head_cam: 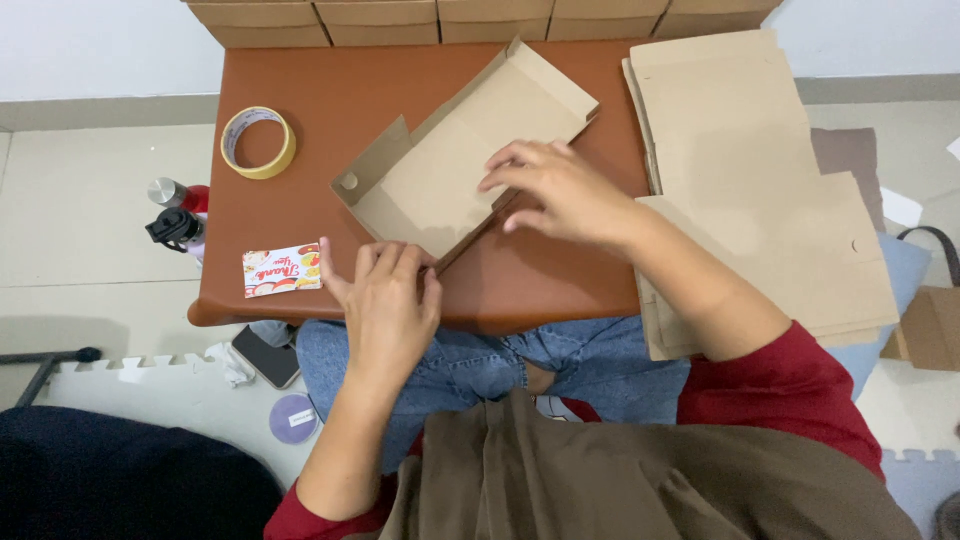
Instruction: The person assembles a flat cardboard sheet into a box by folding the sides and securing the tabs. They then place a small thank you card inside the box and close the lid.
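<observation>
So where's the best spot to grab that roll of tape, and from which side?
Take the tape roll from above, by its ring wall: fingers in the open centre, thumb on the outer rim. It lies flat on the brown table, so only the top edge and hole are exposed. The left hand is probably the handier one, being on that side.
</observation>
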